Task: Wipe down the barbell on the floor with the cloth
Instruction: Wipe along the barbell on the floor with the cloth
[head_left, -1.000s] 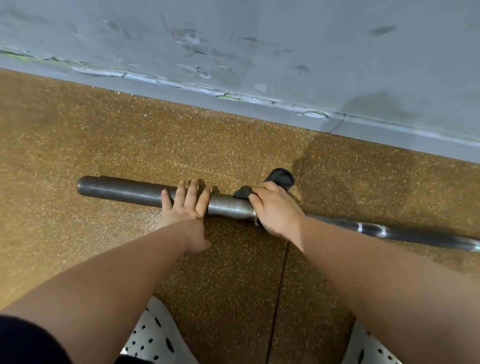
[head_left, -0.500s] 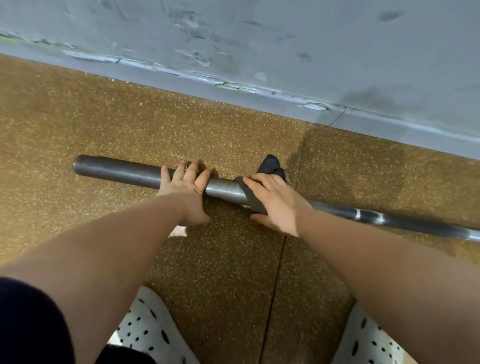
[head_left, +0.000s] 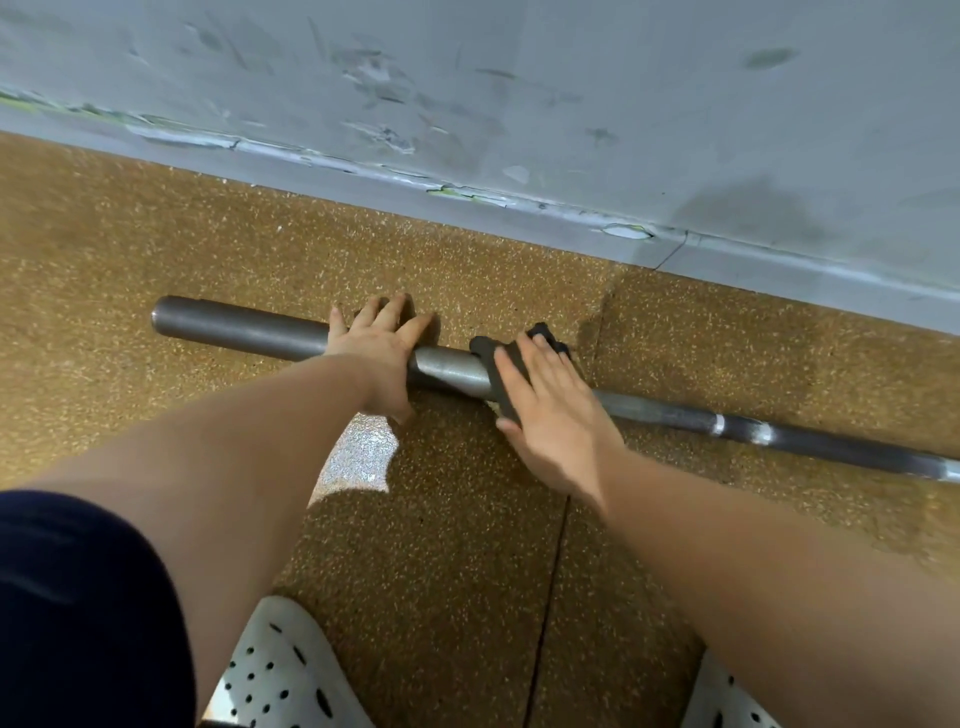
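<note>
The barbell (head_left: 244, 325) lies on the floor (head_left: 156, 415), its thick sleeve under the left hand (head_left: 376, 345), flat with fingers spread, while just beside that the right hand (head_left: 550, 415) presses the cloth (head_left: 493, 364), mostly hidden beneath straight fingers, onto it; the barbell's right end is cut off.

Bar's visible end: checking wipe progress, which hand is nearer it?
Left. The left hand rests on the bar nearer that end; the right hand presses the cloth farther along.

Barbell (head_left: 239, 325): no lettering readable, left or right of the grip.
Cloth (head_left: 500, 376): no label legible under the grip.
Wall (head_left: 571, 104): no sign.
</note>
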